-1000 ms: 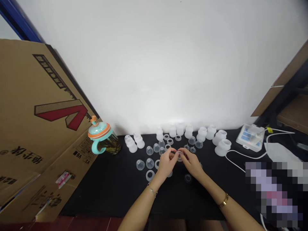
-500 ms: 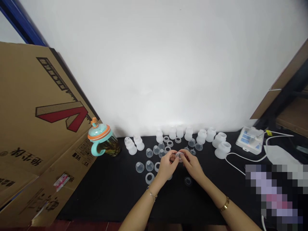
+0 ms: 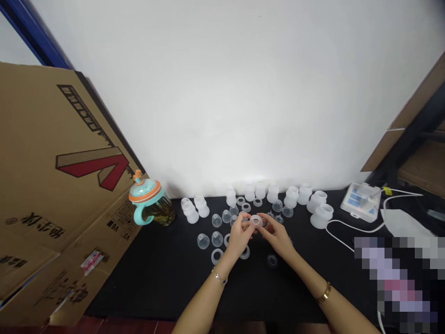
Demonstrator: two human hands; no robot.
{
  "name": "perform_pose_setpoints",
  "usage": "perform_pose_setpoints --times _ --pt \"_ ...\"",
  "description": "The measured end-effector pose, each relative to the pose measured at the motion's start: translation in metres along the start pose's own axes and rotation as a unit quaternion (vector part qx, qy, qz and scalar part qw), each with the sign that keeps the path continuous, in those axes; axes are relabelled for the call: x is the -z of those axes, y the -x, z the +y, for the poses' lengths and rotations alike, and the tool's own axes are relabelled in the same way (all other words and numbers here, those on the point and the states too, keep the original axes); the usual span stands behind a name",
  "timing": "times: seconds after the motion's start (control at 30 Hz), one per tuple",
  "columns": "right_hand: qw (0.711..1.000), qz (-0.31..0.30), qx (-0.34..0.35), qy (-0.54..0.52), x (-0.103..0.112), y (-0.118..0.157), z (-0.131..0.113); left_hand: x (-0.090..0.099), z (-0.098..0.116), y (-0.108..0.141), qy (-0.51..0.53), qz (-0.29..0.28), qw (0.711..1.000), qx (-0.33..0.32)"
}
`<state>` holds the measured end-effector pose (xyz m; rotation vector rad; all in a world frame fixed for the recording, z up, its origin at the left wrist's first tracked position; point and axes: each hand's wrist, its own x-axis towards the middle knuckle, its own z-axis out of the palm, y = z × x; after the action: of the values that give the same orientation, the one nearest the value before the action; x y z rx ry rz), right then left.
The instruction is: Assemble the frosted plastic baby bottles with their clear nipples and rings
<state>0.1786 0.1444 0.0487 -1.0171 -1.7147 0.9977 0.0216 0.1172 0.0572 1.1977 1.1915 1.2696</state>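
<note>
Both hands meet over the middle of the black table. Between my left hand (image 3: 242, 235) and my right hand (image 3: 277, 235) is a translucent bottle collar ring (image 3: 256, 221), pinched at its two sides by fingers and thumbs. Whether a nipple sits inside it is too small to tell. Left of my left hand lie clear dome caps (image 3: 217, 239) and loose collar rings (image 3: 217, 256). Beyond my fingers are several clear nipples (image 3: 277, 206) and more rings (image 3: 246, 207). One clear nipple (image 3: 272, 261) lies below my right hand.
White bottle bodies (image 3: 291, 196) line the wall. Two capped bottles (image 3: 190, 211) stand left of them. A lidded jug (image 3: 151, 202) stands by a large carton (image 3: 69, 185). On the right are a white plastic box (image 3: 361, 202) and a white cable (image 3: 385, 218).
My hands have moved slightly left and up with the collar ring. The ring is now turned so its opening shows more, and my right fingers are more spread. The view has shifted slightly.
</note>
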Motion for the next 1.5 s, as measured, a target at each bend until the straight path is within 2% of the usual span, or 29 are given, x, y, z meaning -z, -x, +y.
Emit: perform_pose_setpoints --times 0.43,0.67,1.0,1.5 --pt "0.999 -0.004 0.018 0.028 -0.002 0.001 0.004 -0.001 -0.001 0.0 -0.003 0.0 1.0 -0.01" --pt "1.0 -0.003 0.004 0.012 -0.003 0.002 0.004 -0.004 0.005 0.003 -0.017 0.009 0.999 -0.049" --pt "0.999 -0.043 -0.001 0.013 0.002 -0.001 0.0 -0.005 0.008 0.005 0.001 0.0 0.999 -0.047" --pt "0.999 -0.031 0.0 0.013 0.003 0.0 -0.002 -0.005 0.011 0.006 0.01 -0.007 0.999 -0.048"
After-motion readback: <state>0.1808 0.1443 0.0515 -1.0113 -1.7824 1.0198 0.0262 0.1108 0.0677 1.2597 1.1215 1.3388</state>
